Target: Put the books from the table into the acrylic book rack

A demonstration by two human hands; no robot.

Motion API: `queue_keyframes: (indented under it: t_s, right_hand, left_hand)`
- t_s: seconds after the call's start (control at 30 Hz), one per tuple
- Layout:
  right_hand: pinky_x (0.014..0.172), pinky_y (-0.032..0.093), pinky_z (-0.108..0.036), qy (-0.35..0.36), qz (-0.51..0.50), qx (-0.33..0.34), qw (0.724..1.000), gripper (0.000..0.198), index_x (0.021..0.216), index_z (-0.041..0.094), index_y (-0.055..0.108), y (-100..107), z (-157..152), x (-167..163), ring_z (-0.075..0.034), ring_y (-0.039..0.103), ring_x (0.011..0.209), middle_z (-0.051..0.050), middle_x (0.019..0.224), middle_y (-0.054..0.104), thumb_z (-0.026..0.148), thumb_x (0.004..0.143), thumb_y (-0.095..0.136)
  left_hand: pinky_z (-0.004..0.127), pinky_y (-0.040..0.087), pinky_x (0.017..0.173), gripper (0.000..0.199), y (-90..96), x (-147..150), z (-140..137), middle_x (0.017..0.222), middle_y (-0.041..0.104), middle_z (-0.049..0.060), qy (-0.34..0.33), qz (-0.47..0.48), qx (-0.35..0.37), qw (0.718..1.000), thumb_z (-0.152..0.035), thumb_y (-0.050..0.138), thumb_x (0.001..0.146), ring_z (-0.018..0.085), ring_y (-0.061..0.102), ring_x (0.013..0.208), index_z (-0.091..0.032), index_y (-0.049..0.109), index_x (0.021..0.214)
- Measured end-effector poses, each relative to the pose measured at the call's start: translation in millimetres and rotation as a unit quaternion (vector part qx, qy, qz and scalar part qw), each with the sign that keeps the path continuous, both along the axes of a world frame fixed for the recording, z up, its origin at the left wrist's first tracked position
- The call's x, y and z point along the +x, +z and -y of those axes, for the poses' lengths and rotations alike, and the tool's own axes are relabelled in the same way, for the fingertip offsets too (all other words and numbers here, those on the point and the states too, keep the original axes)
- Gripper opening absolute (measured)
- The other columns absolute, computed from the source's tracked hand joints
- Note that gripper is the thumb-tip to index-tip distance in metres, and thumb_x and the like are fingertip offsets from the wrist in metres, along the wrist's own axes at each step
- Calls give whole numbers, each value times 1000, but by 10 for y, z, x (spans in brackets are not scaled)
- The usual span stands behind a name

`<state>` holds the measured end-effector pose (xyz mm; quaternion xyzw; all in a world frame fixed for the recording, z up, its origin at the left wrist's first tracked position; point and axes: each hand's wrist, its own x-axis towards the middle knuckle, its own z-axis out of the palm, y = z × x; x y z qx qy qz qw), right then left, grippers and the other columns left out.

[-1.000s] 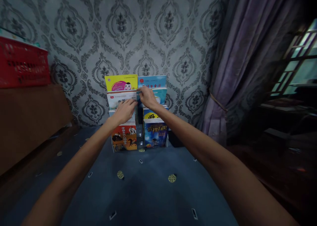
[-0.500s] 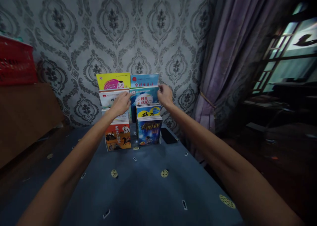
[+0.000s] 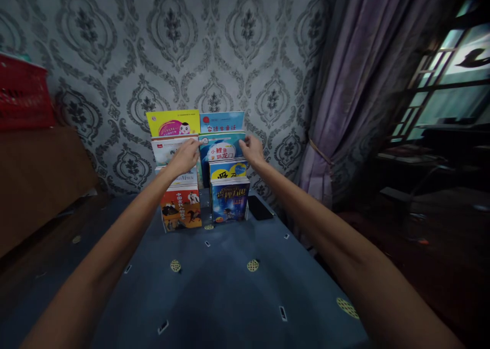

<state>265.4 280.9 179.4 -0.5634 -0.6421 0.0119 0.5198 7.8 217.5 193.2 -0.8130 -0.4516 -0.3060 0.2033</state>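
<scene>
A teal-blue picture book (image 3: pixel 222 146) stands in the second row of the right-hand column of a tiered book display. My left hand (image 3: pixel 185 156) pinches its upper left edge, in front of a white-covered book (image 3: pixel 163 152). On the opposite side, my right hand (image 3: pixel 252 150) grips the upper right corner, thumb on the front cover. Behind it rises a light-blue book (image 3: pixel 229 119), with a yellow book (image 3: pixel 172 119) to the left. Lower down are a yellow-and-blue book (image 3: pixel 229 170), a dark-blue book (image 3: pixel 229 201) and an orange book (image 3: pixel 181 208).
The display stands on a table with a dark blue patterned cloth (image 3: pixel 214 288). A black flat object (image 3: pixel 260 208) lies right of the books. At left, a red basket (image 3: pixel 23 94) sits on a brown box (image 3: pixel 42 180). A purple curtain (image 3: pixel 337 94) hangs at right.
My right hand has shifted slightly left and down, its thumb now on the teal-blue book's front corner. That book's top edge shows more fully. My left hand stays at its left edge.
</scene>
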Motion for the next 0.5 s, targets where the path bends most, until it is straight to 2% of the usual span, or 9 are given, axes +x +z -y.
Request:
queue_keyframes:
  t_s: [0.3, 0.5]
  right_hand:
    - [84, 48, -42, 29, -12, 19, 999, 25, 113, 23, 58, -145, -4, -14, -28, 62, 86, -7, 88, 69, 31, 92, 47]
    - [85, 48, -41, 31, -9, 14, 999, 27, 115, 22, 56, -156, 19, -14, -28, 62, 85, -8, 91, 69, 28, 91, 47]
  left_hand:
    - [42, 47, 107, 45, 5, -23, -11, 122, 62, 11, -11, 1, -4, 1000, -15, 45, 88, 27, 57, 119, -17, 58, 131]
    - [42, 47, 108, 47, 20, -22, -7, 124, 61, 12, -6, -1, -12, 1000, -14, 45, 88, 26, 57, 120, -15, 57, 132]
